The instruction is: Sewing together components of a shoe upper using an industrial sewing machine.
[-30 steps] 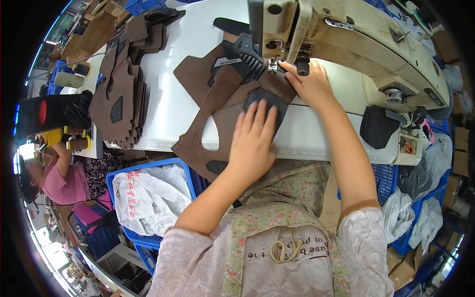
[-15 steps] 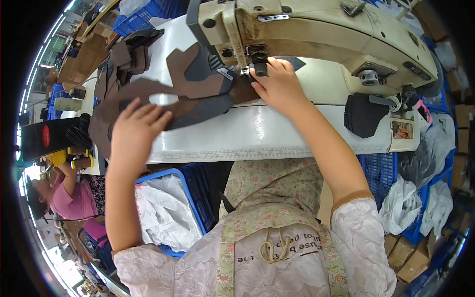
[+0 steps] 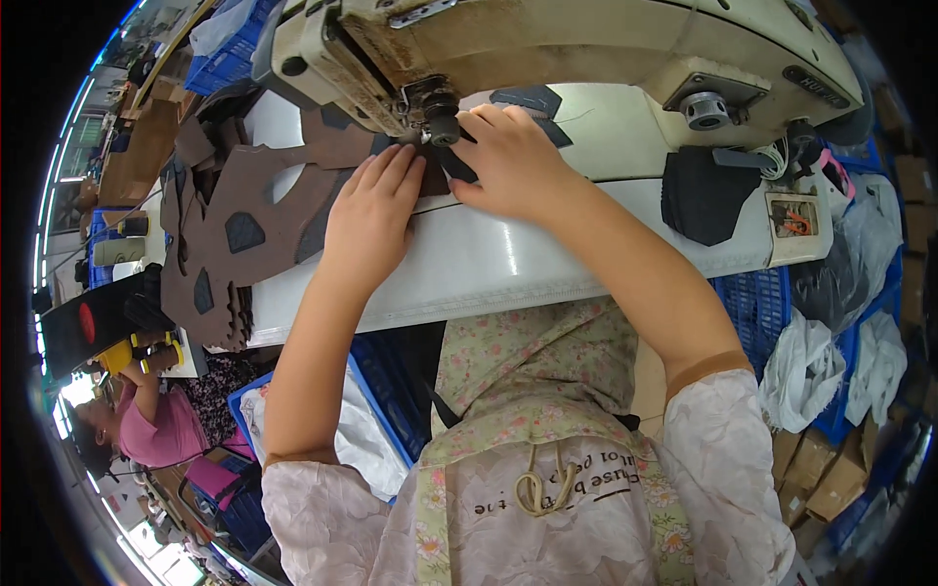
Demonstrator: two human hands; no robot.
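My left hand (image 3: 369,223) lies flat, fingers stretched out close together, on brown cut pieces (image 3: 252,195) that look like leather or fabric. Its fingertips reach close to the needle area of a cream sewing machine (image 3: 576,59). On the other side of the needle, my right hand (image 3: 513,161) rests on the work with fingers bent and thumb spread away. A dark piece (image 3: 456,168) shows between its thumb and fingers. The machine's head and my hands hide the needle point and the stitching. Behind my right hand lie dark grey pieces (image 3: 532,101).
A stack of black pieces (image 3: 711,195) sits at the right of the white table (image 3: 508,244). Blue crates (image 3: 391,400) with white sheeting stand below. A co-worker in a pink top (image 3: 161,425) is at the far left. Cardboard boxes (image 3: 831,479) are at lower right.
My left hand has moved right across the brown pieces, up to the needle area. The brown pieces now lie differently, with more of them toward the near left. The whole view has shifted slightly.
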